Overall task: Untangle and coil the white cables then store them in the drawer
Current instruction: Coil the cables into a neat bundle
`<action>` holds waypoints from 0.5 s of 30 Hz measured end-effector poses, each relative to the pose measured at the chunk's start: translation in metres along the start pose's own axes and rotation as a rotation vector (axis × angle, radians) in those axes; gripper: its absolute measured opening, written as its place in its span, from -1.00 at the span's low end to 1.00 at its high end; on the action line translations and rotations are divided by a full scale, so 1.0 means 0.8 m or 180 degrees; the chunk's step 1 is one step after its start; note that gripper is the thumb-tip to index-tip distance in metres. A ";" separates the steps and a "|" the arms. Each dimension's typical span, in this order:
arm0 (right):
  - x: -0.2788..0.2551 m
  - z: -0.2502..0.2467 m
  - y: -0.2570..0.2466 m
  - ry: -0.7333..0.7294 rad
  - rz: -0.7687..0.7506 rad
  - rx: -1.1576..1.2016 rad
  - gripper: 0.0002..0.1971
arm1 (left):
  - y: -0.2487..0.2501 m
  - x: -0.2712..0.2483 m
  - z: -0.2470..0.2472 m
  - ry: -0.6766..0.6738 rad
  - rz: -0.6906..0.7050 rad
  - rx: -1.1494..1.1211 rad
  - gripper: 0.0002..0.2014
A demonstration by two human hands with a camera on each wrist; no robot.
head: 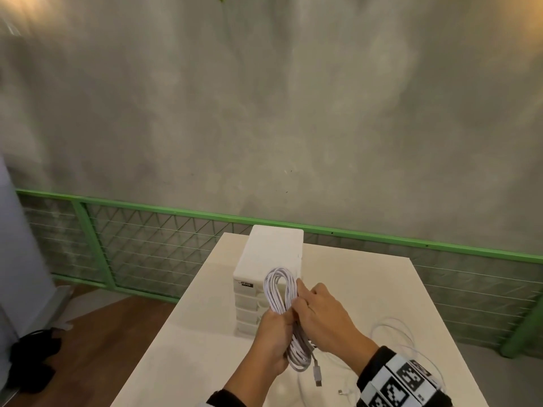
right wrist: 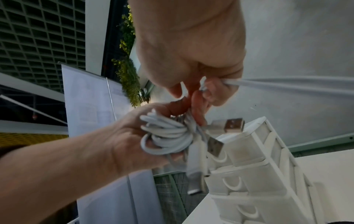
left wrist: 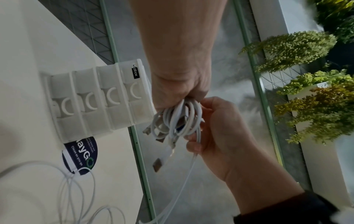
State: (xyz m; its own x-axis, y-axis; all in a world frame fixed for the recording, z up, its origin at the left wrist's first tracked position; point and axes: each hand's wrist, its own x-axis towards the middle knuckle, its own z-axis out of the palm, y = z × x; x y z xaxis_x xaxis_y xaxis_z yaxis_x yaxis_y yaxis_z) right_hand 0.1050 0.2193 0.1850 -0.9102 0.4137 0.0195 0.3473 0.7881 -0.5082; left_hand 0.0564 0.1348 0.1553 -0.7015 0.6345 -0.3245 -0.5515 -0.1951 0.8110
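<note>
Drawer unit: the white plastic 4-drawer cabinet (head: 271, 277) is standing on the pale table (head: 182, 333), all drawers closed.
Left hand: your left hand (head: 271, 342) is clenching the coiled white cable bundle (head: 282, 301) at its middle, above the table.
Right hand: your right hand (head: 320, 312) is pinching strands of that coil.
Loose cable: another thin white cable (head: 405, 342) is lying on the table, right.

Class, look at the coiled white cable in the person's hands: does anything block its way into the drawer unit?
Yes. The coiled cable, held by the left hand and right hand, is right before the drawer unit, but every visible drawer front is closed.
</note>
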 end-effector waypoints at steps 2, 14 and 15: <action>-0.003 0.003 -0.004 -0.0159 -0.0053 -0.0070 -0.53 | 0.003 0.001 -0.001 0.0019 -0.0154 -0.0132 -0.82; -0.024 0.015 0.070 0.0141 -0.0620 0.0460 -0.47 | 0.067 0.030 -0.040 0.0442 0.0151 -0.1682 -0.77; -0.027 0.012 0.087 0.0075 -0.0606 0.0445 -0.48 | 0.076 0.032 -0.047 0.0498 0.0254 -0.1764 -0.77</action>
State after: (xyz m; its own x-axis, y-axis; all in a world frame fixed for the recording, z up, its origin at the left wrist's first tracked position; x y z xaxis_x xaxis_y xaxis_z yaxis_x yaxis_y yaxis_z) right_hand 0.1470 0.2609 0.1407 -0.9502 0.2754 0.1456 0.1338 0.7829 -0.6076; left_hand -0.0122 0.1113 0.1777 -0.7857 0.4920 -0.3750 -0.6186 -0.6268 0.4737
